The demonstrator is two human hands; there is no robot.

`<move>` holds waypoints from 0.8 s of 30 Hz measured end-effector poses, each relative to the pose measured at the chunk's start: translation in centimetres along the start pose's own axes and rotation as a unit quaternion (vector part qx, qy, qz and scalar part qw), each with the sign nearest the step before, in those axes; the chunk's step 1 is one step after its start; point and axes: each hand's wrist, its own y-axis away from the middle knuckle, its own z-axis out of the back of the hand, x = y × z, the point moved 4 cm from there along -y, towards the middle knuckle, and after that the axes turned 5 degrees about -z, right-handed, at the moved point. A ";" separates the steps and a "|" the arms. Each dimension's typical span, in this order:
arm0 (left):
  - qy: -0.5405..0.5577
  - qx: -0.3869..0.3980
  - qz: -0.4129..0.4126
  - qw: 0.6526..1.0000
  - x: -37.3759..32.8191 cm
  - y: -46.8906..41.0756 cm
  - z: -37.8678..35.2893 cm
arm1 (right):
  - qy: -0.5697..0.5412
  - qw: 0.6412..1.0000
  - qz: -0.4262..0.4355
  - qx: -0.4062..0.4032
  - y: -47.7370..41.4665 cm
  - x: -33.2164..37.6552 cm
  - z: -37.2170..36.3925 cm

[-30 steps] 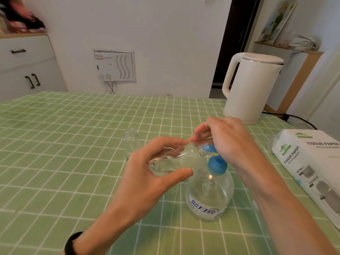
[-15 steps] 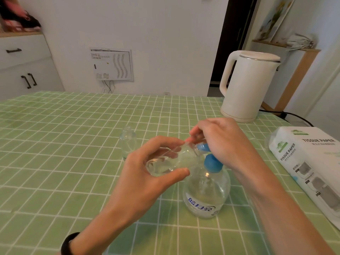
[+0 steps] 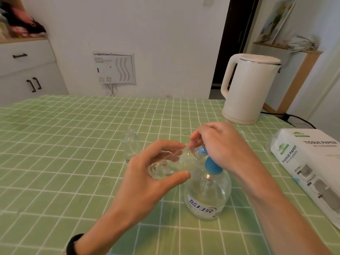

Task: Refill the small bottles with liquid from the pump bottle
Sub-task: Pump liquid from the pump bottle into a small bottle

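Your left hand point(image 3: 147, 183) grips the small bottle point(image 3: 169, 164) sideways, mouth at the nozzle point(image 3: 201, 150); your right hand point(image 3: 224, 146) curls over the pump bottle point(image 3: 207, 197)'s top.

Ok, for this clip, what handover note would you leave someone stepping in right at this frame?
Left hand: grips one small bottle, tipped on its side, mouth at the nozzle of the blue pump head.
Right hand: grips the pump head from above, fingers curled over it.
The pump bottle stands on the table; a second small bottle stands upright beyond the left hand.
Done: held bottle lined up at the nozzle; its fill level cannot be told.
Left: pump it full, then probably fill the second bottle.
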 end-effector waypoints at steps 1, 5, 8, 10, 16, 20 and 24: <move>0.000 0.000 -0.002 1.000 0.0 0.0 0.0 | 0.005 1.000 0.009 -0.003 0.0 0.1 0.0; 0.006 -0.001 -0.004 1.000 0.0 0.0 0.0 | 0.002 1.000 0.013 0.011 -0.1 0.1 0.1; -0.002 0.002 -0.003 1.000 0.3 -0.1 -0.1 | -0.002 0.999 -0.015 0.036 -0.6 -0.2 -0.2; -0.008 0.003 0.000 1.000 0.4 0.1 -0.1 | 0.005 0.998 -0.024 0.055 -0.6 -0.5 -0.5; -0.012 -0.001 -0.005 1.000 0.3 0.1 -0.1 | 0.004 1.000 -0.007 0.030 -0.4 -0.4 -0.3; -0.002 -0.004 -0.007 1.000 0.4 0.1 -0.1 | -0.005 0.999 0.020 0.026 -0.2 -0.1 -0.1; 0.000 0.000 -0.004 1.000 0.5 0.1 -0.2 | -0.015 0.999 0.015 0.040 -0.5 -0.1 -0.3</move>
